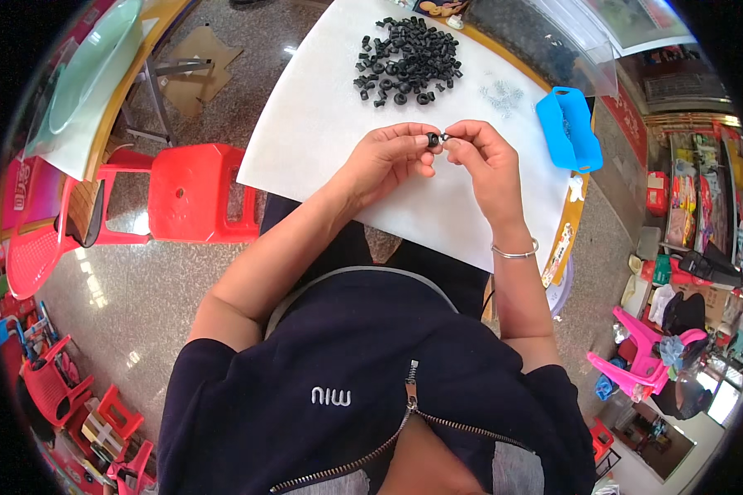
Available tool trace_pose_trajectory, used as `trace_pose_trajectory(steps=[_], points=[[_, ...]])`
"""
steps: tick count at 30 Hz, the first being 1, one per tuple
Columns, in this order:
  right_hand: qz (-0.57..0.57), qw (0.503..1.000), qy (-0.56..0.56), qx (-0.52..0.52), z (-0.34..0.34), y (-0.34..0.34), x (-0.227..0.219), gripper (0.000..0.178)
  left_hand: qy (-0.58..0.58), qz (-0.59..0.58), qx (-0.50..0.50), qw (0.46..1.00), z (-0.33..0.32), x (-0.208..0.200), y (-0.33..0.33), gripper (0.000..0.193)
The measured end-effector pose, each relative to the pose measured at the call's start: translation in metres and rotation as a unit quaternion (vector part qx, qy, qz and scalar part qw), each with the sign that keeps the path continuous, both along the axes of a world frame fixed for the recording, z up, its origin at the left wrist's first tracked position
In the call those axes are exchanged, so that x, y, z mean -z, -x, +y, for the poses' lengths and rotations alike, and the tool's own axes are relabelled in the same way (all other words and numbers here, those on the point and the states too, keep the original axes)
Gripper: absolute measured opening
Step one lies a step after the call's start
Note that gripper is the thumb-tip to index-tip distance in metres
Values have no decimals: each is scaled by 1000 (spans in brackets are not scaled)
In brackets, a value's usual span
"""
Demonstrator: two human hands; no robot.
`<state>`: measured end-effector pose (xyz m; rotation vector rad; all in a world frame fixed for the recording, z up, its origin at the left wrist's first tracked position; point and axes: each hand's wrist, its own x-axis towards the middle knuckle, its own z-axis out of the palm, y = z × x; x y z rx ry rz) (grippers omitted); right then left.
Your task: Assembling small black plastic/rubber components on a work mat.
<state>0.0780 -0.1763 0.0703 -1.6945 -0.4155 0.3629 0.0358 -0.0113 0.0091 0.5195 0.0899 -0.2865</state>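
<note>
My left hand [390,155] pinches a small black rubber ring [433,139] between thumb and fingers above the white tabletop [322,124]. My right hand [480,154] meets it from the right, its fingertips closed on a tiny metal part [446,137] that touches the ring. A silver bangle [515,252] sits on my right wrist. Farther back on the table lies a pile of black rubber rings [409,60]. A small heap of metal parts [502,95] lies to the right of that pile.
A blue plastic tray [566,128] stands at the table's right edge. A clear plastic bag [553,41] lies at the back right. A red plastic stool [191,191] stands left of my knees, with red chairs [37,247] beyond and pink chairs [640,355] at right.
</note>
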Motion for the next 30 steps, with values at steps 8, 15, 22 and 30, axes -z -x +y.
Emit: trace_pose_trajectory(steps=[8,15,22,30], points=[[-96,993,71,21,2,9,-4,13,-5,-2,-4,1000,0,-2,1,21],[-187,976,109,-4,4,8,-6,10,-22,-9,4,1000,0,2,0,23],[-324,930,172,-39,3,7,-9,14,-58,-6,-1,998,-3,1,1,19],[-385,905,169,-70,1,4,-4,16,-81,-12,-9,997,-5,0,3,20]])
